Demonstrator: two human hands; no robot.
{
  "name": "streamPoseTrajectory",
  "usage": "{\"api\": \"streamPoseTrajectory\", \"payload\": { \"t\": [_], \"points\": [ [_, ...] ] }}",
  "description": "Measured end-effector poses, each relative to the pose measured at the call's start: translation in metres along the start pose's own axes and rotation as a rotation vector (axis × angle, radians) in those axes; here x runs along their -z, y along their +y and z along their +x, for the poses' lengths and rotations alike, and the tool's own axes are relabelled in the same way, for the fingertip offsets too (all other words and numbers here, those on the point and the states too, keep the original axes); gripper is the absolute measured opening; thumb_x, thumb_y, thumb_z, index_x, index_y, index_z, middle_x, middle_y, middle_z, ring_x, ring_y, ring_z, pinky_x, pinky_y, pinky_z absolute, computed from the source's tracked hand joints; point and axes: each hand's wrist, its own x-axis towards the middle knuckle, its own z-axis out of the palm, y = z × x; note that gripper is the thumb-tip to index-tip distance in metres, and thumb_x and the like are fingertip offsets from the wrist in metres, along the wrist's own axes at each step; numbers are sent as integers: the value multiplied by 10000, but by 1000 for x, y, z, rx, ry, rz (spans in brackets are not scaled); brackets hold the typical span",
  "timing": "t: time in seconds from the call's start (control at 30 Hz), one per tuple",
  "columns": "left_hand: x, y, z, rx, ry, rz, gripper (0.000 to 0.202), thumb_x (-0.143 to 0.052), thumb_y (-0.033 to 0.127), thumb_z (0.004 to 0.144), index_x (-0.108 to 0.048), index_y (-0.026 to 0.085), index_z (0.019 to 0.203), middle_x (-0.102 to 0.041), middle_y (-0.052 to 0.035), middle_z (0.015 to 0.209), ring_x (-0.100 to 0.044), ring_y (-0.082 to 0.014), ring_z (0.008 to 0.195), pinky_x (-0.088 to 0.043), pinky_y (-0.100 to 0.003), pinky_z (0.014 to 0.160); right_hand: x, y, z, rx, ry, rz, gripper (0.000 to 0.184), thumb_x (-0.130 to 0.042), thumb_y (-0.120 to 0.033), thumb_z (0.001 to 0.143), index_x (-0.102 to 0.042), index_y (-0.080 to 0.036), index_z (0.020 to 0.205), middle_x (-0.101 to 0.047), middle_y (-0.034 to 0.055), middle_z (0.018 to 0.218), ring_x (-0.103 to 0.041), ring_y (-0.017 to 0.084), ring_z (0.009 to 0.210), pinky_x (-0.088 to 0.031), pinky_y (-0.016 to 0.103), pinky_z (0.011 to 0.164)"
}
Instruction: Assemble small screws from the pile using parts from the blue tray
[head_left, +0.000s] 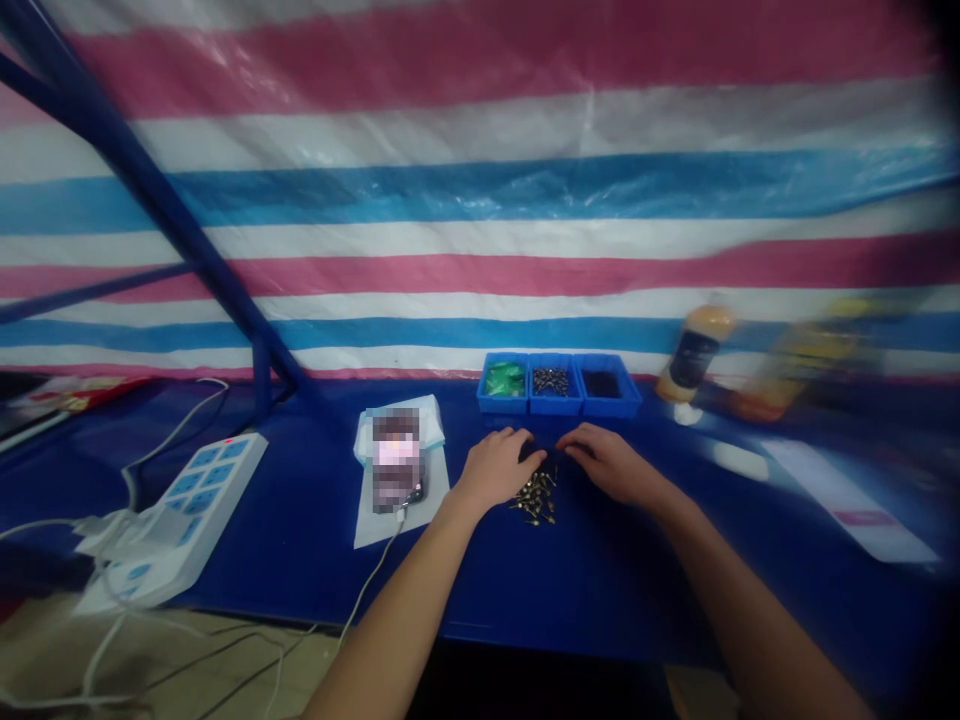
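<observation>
My left hand [496, 466] and my right hand [607, 462] rest on the blue table [615, 570], knuckles up, fingers curled and their tips close together over a small dark piece I cannot make out. Just in front of the hands lies a small pile of brass-coloured metal parts [535, 497]. Behind the hands stand three joined blue bins [559, 384]: the left one holds green pieces, the middle one small metal parts, the right one dark pieces.
A phone [396, 462] lies on white paper at the left with a cable running off the table edge. A white power strip [180, 510] sits at far left. A bottle [694, 360] and blurred containers stand at the right, with a white sheet [847, 500]. A striped tarp hangs behind.
</observation>
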Motion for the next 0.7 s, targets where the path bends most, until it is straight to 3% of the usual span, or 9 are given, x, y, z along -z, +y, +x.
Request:
{"api": "streamPoseTrajectory", "payload": {
  "t": [0.17,0.4,0.57,0.7],
  "points": [
    [-2,-1,1,-13,18,8,420,-366,568,935,-595,262,1111,-641,-50,1058,-601,-264,999,-484,-390,799,3,-9,-1,-120,67,235,196,-621,-374,842,-672,-218,950,-691,33,878,-633,181,761,-495,304,696],
    [-2,-1,2,-16,9,-9,411,-376,567,930,-593,264,1104,-639,-48,1057,-603,-260,982,-490,-391,779,2,-4,0,-165,198,376,298,-488,-371,910,-594,-232,1153,-662,50,951,-612,139,636,-507,291,605],
    [-1,-1,2,-10,-2,-14,396,-377,557,934,-592,272,1104,-638,-45,1064,-602,-260,1000,-489,-384,781,5,-6,1,-206,190,437,269,-479,-403,910,-625,-213,1033,-648,30,794,-614,142,597,-510,290,582],
    [-1,0,2,-3,-5,-3,382,-398,547,930,-593,273,1112,-637,-48,1082,-600,-259,1015,-485,-385,802,7,-13,1,-203,176,570,236,-582,-414,854,-605,-206,963,-678,56,934,-656,148,642,-529,288,584]
  ]
}}
